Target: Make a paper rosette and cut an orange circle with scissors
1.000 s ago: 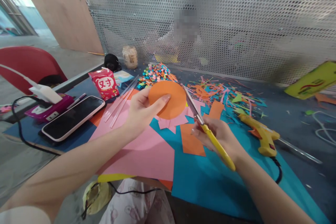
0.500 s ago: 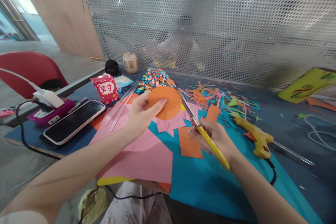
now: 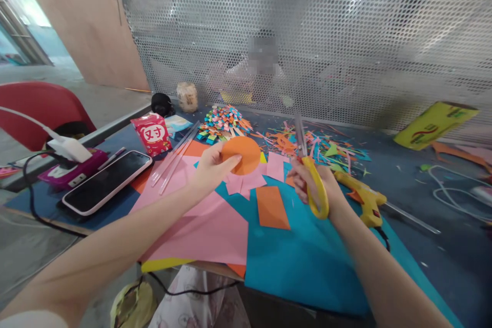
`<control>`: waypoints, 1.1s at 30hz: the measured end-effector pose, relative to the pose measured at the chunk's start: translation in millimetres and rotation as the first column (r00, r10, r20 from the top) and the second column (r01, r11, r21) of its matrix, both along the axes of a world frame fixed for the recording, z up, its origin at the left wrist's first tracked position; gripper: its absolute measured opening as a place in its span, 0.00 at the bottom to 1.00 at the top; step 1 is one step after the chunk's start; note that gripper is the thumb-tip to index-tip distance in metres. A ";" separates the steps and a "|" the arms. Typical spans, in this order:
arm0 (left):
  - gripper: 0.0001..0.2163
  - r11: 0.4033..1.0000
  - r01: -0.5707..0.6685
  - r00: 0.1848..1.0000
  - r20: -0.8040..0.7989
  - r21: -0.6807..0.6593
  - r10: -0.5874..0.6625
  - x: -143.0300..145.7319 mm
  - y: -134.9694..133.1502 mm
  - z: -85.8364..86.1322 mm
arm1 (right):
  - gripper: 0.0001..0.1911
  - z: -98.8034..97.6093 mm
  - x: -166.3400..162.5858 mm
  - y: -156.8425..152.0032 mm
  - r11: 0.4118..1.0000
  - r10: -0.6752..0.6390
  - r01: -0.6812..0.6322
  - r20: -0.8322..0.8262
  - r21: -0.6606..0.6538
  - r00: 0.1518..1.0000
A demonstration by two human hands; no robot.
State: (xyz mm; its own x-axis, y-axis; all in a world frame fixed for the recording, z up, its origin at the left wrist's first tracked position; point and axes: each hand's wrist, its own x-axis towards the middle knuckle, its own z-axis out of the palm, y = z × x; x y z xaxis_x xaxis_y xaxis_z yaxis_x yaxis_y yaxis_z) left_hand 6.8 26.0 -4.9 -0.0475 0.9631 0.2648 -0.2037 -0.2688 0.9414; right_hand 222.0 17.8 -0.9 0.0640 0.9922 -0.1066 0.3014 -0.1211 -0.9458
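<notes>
An orange paper circle (image 3: 246,155) is pinched by its left edge in my left hand (image 3: 215,166), thumb on top. My right hand (image 3: 321,184) grips yellow-handled scissors (image 3: 318,189), whose blades point up and away, apart from the circle. Beneath the circle lie pink paper pieces (image 3: 242,184). An orange paper rectangle (image 3: 272,207) rests on the large blue sheet (image 3: 300,261), between my hands. A large pink sheet (image 3: 207,225) spreads below my left forearm.
Paper scraps (image 3: 330,148) and a heap of small coloured paper bits (image 3: 225,120) lie at the back. A yellow glue gun (image 3: 361,197) sits right. Clear glue sticks (image 3: 175,159), a red packet (image 3: 151,133) and a phone (image 3: 107,182) are left. A perforated metal panel (image 3: 326,25) stands behind.
The scissors have swung away from the circle to the right, and their blades now point more upward. My left hand still holds the circle.
</notes>
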 end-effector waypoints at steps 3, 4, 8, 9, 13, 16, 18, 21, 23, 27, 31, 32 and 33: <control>0.15 0.999 0.013 1.000 -0.019 -0.045 -0.014 1.6 2.1 -2.8 | 0.25 0.5 7.2 9.0 0.971 -0.187 0.140 0.251 0.193 0.950; 0.15 0.998 0.021 1.000 -0.019 -0.068 -0.022 2.2 2.0 -3.0 | 0.25 1.2 8.2 9.4 0.956 -0.238 0.158 0.340 0.246 0.910; 0.13 0.991 0.039 0.999 0.021 -0.126 -0.036 4.2 0.1 -1.8 | 0.25 4.5 5.0 2.3 0.973 -0.117 0.001 0.485 0.233 0.866; 0.13 0.991 0.037 0.999 0.032 -0.132 -0.033 4.4 -0.2 -1.5 | 0.25 4.9 3.0 -0.3 0.975 -0.049 -0.065 0.491 0.211 0.870; 0.13 0.996 0.001 0.999 0.036 -0.093 0.002 4.6 -0.6 -0.9 | 0.25 5.1 -7.0 -11.5 0.959 0.147 -0.240 0.460 0.151 0.876; 0.14 0.996 -0.080 0.995 0.052 -0.027 0.082 4.0 -1.8 0.8 | 0.25 5.2 -14.4 -20.9 0.945 0.277 -0.319 0.339 0.073 0.899; 0.14 0.989 -0.151 0.987 0.064 0.004 0.150 3.9 -3.7 2.8 | 0.24 5.1 -18.2 -27.1 0.944 0.305 -0.326 0.258 0.043 0.917; 0.15 0.980 -0.192 0.980 0.052 0.044 0.190 5.0 -7.5 5.3 | 0.21 3.8 -21.7 -33.5 0.934 0.333 -0.354 0.250 0.045 0.909; 0.16 0.984 -0.168 0.985 0.049 0.051 0.165 6.8 -10.2 5.6 | 0.20 3.1 -23.2 -35.7 0.924 0.339 -0.374 0.292 0.073 0.894; 0.15 0.996 -0.078 0.995 0.061 0.029 0.077 10.5 -16.5 4.7 | 0.20 5.9 -25.5 -38.1 0.931 0.345 -0.363 0.246 0.033 0.906; 0.11 0.999 -0.041 0.998 0.048 0.007 0.041 11.0 -22.4 6.3 | 0.21 7.6 -24.7 -39.0 0.929 0.361 -0.370 0.182 0.019 0.915; 0.10 0.999 -0.042 0.998 0.049 0.007 0.041 10.7 -23.1 7.1 | 0.21 7.0 -24.0 -39.0 0.924 0.368 -0.380 0.173 0.036 0.913; 0.10 0.999 -0.046 0.998 0.054 0.010 0.045 10.3 -23.3 7.8 | 0.21 6.0 -23.3 -38.9 0.920 0.376 -0.388 0.167 0.049 0.912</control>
State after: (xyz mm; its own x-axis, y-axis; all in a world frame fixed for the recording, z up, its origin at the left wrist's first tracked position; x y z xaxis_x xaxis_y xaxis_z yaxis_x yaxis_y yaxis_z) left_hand 17.1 2.7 2.9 -0.1054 0.9568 0.2711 -0.2411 -0.2891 0.9264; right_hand 198.7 -21.1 5.1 -0.3126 0.9488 -0.0453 0.4495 0.1058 -0.8870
